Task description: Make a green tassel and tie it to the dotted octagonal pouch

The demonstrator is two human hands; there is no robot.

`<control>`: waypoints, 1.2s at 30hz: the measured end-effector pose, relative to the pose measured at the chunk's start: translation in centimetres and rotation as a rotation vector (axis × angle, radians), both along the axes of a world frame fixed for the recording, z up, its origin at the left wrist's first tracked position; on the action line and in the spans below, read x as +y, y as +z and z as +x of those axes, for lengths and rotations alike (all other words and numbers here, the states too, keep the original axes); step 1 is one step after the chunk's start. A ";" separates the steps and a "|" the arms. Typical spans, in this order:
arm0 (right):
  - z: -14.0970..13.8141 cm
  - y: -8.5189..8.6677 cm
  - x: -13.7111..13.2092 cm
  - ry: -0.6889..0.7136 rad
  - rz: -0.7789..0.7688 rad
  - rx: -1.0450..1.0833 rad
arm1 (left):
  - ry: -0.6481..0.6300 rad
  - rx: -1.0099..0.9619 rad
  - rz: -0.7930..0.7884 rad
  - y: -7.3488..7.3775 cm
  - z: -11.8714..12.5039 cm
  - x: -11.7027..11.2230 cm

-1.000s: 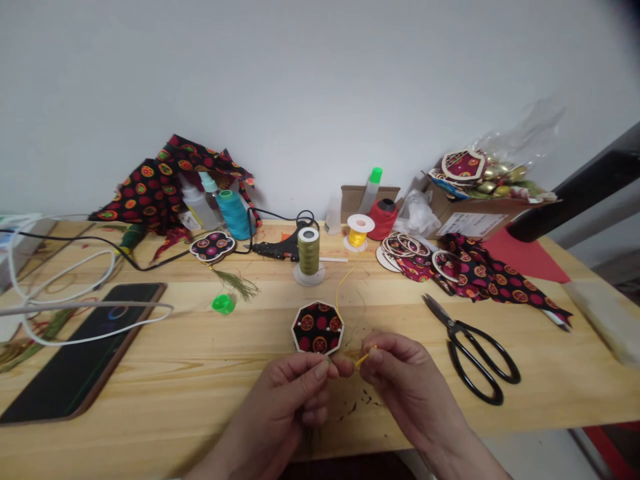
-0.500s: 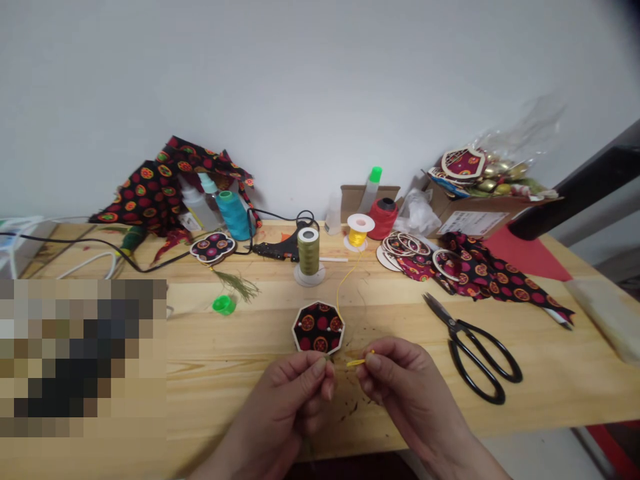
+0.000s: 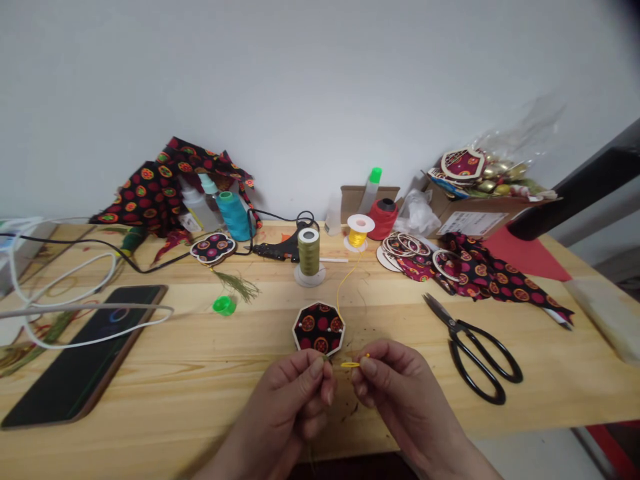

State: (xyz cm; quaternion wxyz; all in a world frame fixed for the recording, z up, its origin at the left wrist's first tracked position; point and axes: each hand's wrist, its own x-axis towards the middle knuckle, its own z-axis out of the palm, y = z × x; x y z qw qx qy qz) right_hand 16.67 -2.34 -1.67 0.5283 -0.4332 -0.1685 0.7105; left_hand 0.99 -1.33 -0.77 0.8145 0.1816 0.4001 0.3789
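Note:
My left hand pinches a small olive-green bit, apparently thread, at its fingertips; most of it is hidden in the fingers. Facing it, my right hand is closed on a yellow cord loop, whose rounded end points toward the left fingertips with a small gap between. Just beyond both hands lies an octagonal wood-framed ornament covered in black-and-red patterned fabric. A yellow cord runs from near its upper right edge back to a spool of yellow cord. The olive thread cone stands behind the ornament.
Black-handled scissors lie to the right, and a phone with a white cable across it lies left. A green cap, a tasselled ornament and a glue gun sit farther back. A filled cardboard box stands back right.
My right hand has shifted slightly left, bringing the yellow loop closer to the left fingertips. The loop now looks more rounded. My left hand has barely moved.

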 end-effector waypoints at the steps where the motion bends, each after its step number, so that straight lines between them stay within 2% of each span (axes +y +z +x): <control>1: 0.1 0.0 0.0 -0.010 0.035 -0.050 | -0.001 0.002 0.001 0.0 0.0 0.0; 4: 0.7 0.6 0.1 0.002 0.246 -0.290 | -0.010 0.008 -0.010 0.1 -0.1 -0.1; 7: 1.2 1.3 0.1 0.108 0.380 -0.396 | -0.029 0.003 -0.005 0.1 -0.1 -0.2; 14: 1.0 1.3 -0.4 0.349 0.319 -0.458 | -0.078 0.006 0.044 0.1 0.2 -0.3; 20: 1.4 1.6 -0.5 0.456 0.346 -0.622 | -0.097 0.033 0.053 0.1 0.1 -0.6; 30: 0.5 2.4 -0.3 0.344 0.429 -0.786 | -0.169 0.123 0.150 -0.2 0.0 -0.7; 36: 0.8 2.6 -0.4 0.364 0.524 -0.882 | -0.227 0.216 0.215 -0.3 -0.5 -0.7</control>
